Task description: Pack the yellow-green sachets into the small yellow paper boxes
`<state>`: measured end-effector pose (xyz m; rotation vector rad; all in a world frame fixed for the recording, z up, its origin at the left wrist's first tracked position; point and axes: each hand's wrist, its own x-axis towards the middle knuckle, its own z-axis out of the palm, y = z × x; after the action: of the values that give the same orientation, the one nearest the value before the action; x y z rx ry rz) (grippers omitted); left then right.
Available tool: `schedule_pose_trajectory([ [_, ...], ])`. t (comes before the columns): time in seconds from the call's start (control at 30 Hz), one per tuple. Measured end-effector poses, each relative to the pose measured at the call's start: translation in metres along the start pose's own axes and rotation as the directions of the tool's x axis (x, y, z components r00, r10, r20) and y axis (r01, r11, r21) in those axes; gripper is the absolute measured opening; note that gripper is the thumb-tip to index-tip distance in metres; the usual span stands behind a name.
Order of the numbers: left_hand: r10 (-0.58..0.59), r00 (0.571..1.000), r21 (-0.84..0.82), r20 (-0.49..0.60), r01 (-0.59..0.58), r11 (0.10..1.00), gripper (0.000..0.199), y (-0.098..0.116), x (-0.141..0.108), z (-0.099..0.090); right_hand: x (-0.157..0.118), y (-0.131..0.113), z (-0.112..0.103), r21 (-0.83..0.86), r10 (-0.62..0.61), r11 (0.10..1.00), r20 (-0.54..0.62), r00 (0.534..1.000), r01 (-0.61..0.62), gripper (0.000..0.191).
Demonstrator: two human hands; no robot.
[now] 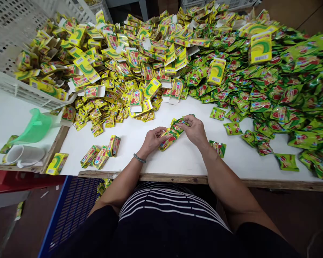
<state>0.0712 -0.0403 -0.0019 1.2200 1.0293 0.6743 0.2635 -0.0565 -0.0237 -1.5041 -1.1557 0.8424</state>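
Striped shirt [167, 205] faced table [181, 159]; left grip [154, 139] held yellow carton [169, 141], apparently for steadiness; right grip [195, 130] pinched green sachet [176, 126] at carton's far end.

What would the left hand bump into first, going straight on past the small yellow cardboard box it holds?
Probably the shiny green foil-like packet pinched by the bare right hand, then that hand itself, though depth is unclear.

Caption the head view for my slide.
Left hand holds a yellow box, right hand a green packet, before heaped packets.
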Motion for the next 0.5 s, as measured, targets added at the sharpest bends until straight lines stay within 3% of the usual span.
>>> schedule_pose_trajectory([
  [0.13,-0.046,0.999,-0.115,0.008,0.047,0.992,0.054,0.003,0.0,0.0,-0.003,-0.001,0.01,-0.018,-0.012,1.0,-0.119,0.993,0.01,0.034],
  [0.3,-0.158,0.986,-0.274,0.047,0.165,0.947,0.052,0.007,0.0,-0.002,-0.011,-0.009,0.013,-0.075,-0.03,0.997,-0.169,0.985,0.017,0.033],
  [0.5,-0.206,0.973,-0.372,0.102,0.229,0.9,0.051,0.009,-0.001,-0.008,-0.021,-0.019,0.016,-0.105,-0.176,0.982,-0.22,0.959,0.156,0.027],
])
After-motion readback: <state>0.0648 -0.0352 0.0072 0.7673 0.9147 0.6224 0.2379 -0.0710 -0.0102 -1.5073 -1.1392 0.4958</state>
